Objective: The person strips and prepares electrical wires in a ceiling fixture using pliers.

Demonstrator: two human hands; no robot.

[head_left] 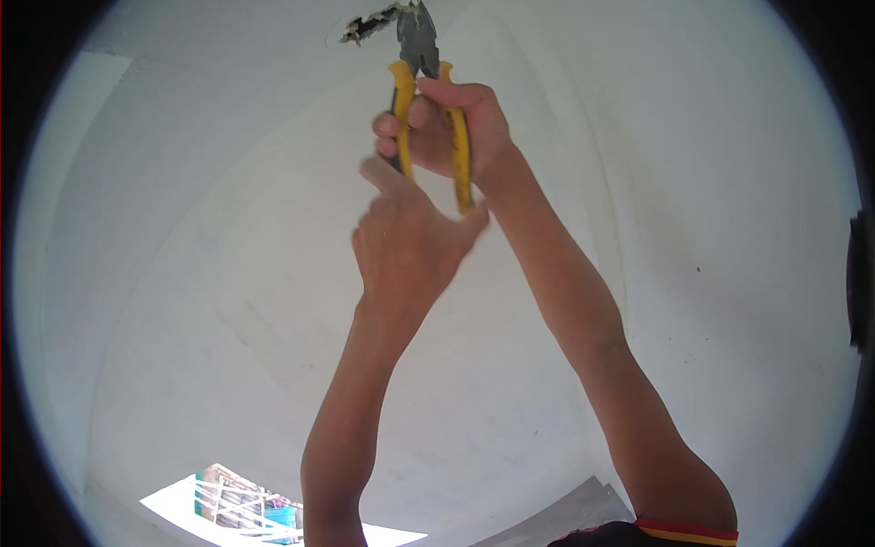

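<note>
A pair of pliers [419,41] with yellow and black handles points upward at the top of the view, its dark jaws beside a ragged hole [369,23] in the white surface. Around the handles my right hand [465,128] is closed, its fingertips showing at the left handle. Just below it, my left hand [410,228] is raised with thumb and index finger spread apart, near the lower ends of the handles. Whether the left hand touches the handles is not clear.
White wall and ceiling surfaces [246,301] surround the arms. At the lower left a bright opening [246,506] shows bars and a blue object. A grey surface [565,515] lies at the bottom, and a dark object [858,283] stands at the right edge.
</note>
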